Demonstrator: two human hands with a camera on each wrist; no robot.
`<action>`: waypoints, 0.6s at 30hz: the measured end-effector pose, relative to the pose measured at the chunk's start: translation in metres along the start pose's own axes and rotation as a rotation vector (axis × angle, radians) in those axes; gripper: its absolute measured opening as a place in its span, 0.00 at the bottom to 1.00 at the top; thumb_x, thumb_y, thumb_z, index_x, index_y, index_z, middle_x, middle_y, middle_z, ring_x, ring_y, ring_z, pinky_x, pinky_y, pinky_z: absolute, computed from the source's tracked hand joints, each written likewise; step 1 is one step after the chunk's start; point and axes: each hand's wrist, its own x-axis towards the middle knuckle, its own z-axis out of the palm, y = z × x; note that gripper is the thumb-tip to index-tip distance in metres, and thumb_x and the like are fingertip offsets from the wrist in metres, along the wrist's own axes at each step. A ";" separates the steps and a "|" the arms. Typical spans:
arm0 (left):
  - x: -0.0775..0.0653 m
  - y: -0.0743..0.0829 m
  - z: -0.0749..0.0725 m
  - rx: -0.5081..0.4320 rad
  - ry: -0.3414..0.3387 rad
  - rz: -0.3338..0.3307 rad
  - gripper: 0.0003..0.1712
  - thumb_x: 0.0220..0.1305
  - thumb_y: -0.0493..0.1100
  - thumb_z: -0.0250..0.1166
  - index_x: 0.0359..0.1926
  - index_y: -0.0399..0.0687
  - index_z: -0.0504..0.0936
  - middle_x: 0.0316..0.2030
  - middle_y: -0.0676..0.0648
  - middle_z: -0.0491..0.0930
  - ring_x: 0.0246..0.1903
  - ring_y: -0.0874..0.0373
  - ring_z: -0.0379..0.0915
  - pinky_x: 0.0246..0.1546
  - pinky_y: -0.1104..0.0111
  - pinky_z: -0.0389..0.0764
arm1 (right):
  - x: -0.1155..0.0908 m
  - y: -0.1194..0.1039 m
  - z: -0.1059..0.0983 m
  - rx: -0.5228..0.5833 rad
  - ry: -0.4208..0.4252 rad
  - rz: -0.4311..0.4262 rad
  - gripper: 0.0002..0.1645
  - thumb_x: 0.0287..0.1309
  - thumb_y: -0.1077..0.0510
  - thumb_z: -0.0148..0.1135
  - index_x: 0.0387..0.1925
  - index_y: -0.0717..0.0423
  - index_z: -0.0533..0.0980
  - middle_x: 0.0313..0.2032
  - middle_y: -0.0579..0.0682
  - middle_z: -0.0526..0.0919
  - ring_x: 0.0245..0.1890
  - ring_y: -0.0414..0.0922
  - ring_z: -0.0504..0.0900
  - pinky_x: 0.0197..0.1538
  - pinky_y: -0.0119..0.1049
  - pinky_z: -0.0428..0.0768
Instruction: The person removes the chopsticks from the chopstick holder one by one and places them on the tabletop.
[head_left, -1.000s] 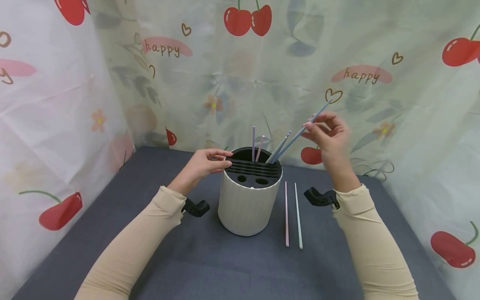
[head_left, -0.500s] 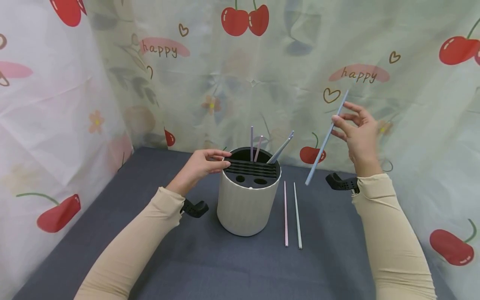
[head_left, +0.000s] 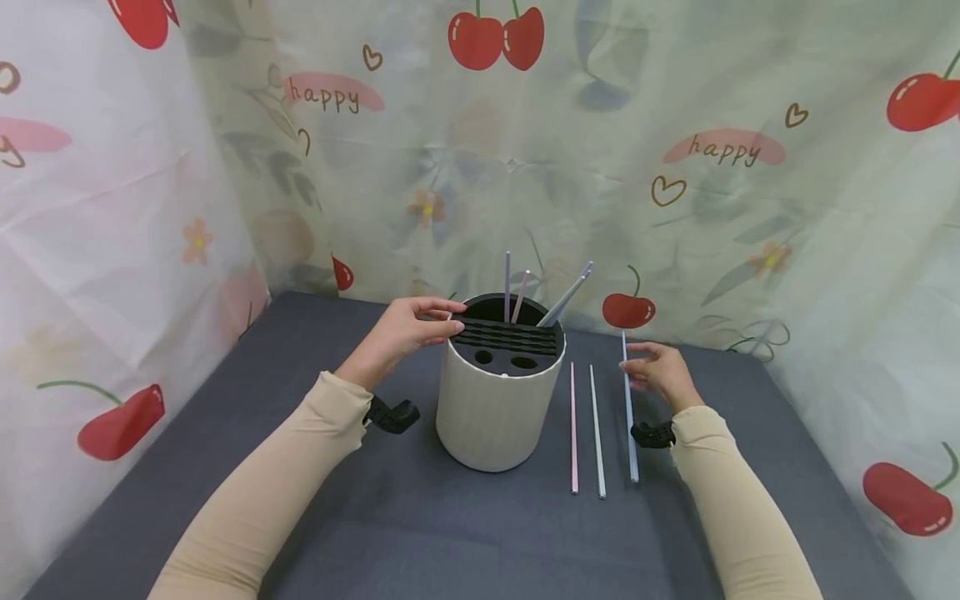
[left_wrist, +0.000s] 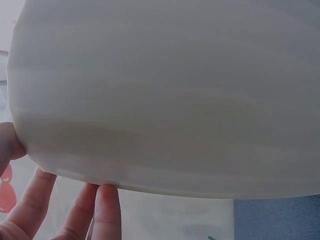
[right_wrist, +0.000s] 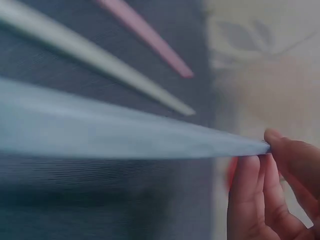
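Observation:
My left hand point(head_left: 405, 333) holds the left rim of a cream ribbed utensil holder point(head_left: 487, 417) with a black slotted top. In the left wrist view, the thumb and fingertips touch the edge of the holder's pale wall point(left_wrist: 165, 110). To the right, my right hand point(head_left: 660, 373) pinches a light blue chopstick point(head_left: 629, 417) near its far end, between thumb and fingers. This chopstick lies along or just above the table; contact cannot be judged. Left of it, a pale green chopstick point(head_left: 597, 433) and a pink chopstick point(head_left: 573, 429) lie roughly parallel on the table.
Several slim sticks, among them a purple one point(head_left: 507, 287), stand in the holder's rear opening. A dark grey cloth covers the table point(head_left: 420, 533). A cherry-print curtain point(head_left: 480, 167) hangs behind and at both sides.
My right hand has lifted the blue chopstick out of the holder, moved it right, then lowered it beside the pale green chopstick. My left hand has stayed at the holder's rim.

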 end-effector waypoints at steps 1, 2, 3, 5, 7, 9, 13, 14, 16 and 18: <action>0.000 0.000 0.000 0.006 0.001 -0.002 0.23 0.60 0.45 0.70 0.57 0.52 0.81 0.59 0.43 0.71 0.61 0.50 0.67 0.59 0.56 0.76 | 0.001 0.006 0.003 -0.009 -0.002 0.018 0.32 0.61 0.65 0.63 0.65 0.67 0.66 0.38 0.51 0.85 0.32 0.35 0.82 0.44 0.40 0.86; 0.000 0.000 0.000 0.006 0.001 -0.003 0.23 0.60 0.45 0.70 0.57 0.52 0.81 0.59 0.43 0.71 0.61 0.50 0.67 0.59 0.56 0.76 | 0.001 0.011 0.006 -0.013 0.000 0.037 0.31 0.61 0.65 0.63 0.65 0.67 0.67 0.38 0.52 0.84 0.32 0.36 0.82 0.42 0.39 0.86; 0.000 0.000 0.000 0.006 0.000 -0.003 0.23 0.60 0.45 0.70 0.57 0.52 0.81 0.59 0.43 0.71 0.61 0.50 0.67 0.59 0.56 0.76 | 0.002 0.016 0.009 -0.016 0.004 0.055 0.31 0.61 0.65 0.63 0.65 0.67 0.67 0.39 0.53 0.84 0.32 0.36 0.82 0.40 0.38 0.86; 0.000 0.000 0.000 0.006 0.001 -0.002 0.23 0.60 0.45 0.70 0.57 0.52 0.81 0.59 0.43 0.71 0.61 0.50 0.67 0.59 0.56 0.76 | 0.003 0.025 0.013 -0.019 0.015 0.088 0.30 0.61 0.65 0.63 0.64 0.66 0.68 0.39 0.55 0.84 0.31 0.37 0.82 0.37 0.36 0.86; 0.001 0.000 0.000 0.001 0.003 -0.001 0.23 0.60 0.44 0.70 0.57 0.51 0.81 0.59 0.43 0.71 0.61 0.50 0.67 0.59 0.56 0.76 | 0.005 0.032 0.016 -0.027 0.023 0.121 0.30 0.60 0.64 0.64 0.63 0.65 0.69 0.41 0.56 0.82 0.30 0.38 0.81 0.35 0.34 0.86; 0.001 0.000 0.000 -0.014 0.001 0.003 0.23 0.60 0.43 0.70 0.57 0.50 0.81 0.59 0.42 0.71 0.61 0.49 0.68 0.60 0.55 0.76 | 0.006 0.037 0.020 -0.031 0.024 0.145 0.30 0.59 0.65 0.65 0.63 0.64 0.70 0.42 0.58 0.81 0.29 0.39 0.81 0.34 0.34 0.86; 0.000 0.000 0.000 -0.033 -0.005 0.013 0.22 0.61 0.42 0.69 0.57 0.48 0.81 0.59 0.42 0.71 0.61 0.49 0.68 0.59 0.54 0.76 | 0.009 0.045 0.026 -0.035 0.024 0.183 0.31 0.57 0.66 0.66 0.62 0.64 0.71 0.46 0.61 0.78 0.28 0.39 0.81 0.33 0.34 0.86; 0.000 0.000 0.000 -0.032 -0.006 0.015 0.23 0.61 0.42 0.69 0.57 0.48 0.81 0.59 0.42 0.71 0.61 0.49 0.68 0.59 0.55 0.76 | 0.010 0.046 0.027 -0.035 0.026 0.189 0.31 0.57 0.66 0.67 0.62 0.64 0.71 0.47 0.62 0.77 0.28 0.38 0.81 0.33 0.34 0.86; -0.001 0.000 0.000 -0.026 -0.005 0.018 0.23 0.61 0.42 0.69 0.57 0.49 0.81 0.59 0.42 0.71 0.61 0.50 0.68 0.58 0.56 0.77 | 0.012 0.048 0.028 -0.040 0.028 0.194 0.31 0.56 0.66 0.68 0.62 0.65 0.71 0.50 0.63 0.76 0.28 0.38 0.81 0.33 0.34 0.86; -0.001 0.000 0.000 -0.023 -0.003 0.017 0.22 0.61 0.42 0.69 0.57 0.49 0.81 0.59 0.42 0.71 0.61 0.50 0.68 0.57 0.57 0.78 | 0.013 0.048 0.030 -0.044 0.037 0.202 0.31 0.55 0.66 0.68 0.61 0.64 0.71 0.51 0.63 0.75 0.28 0.38 0.81 0.33 0.34 0.86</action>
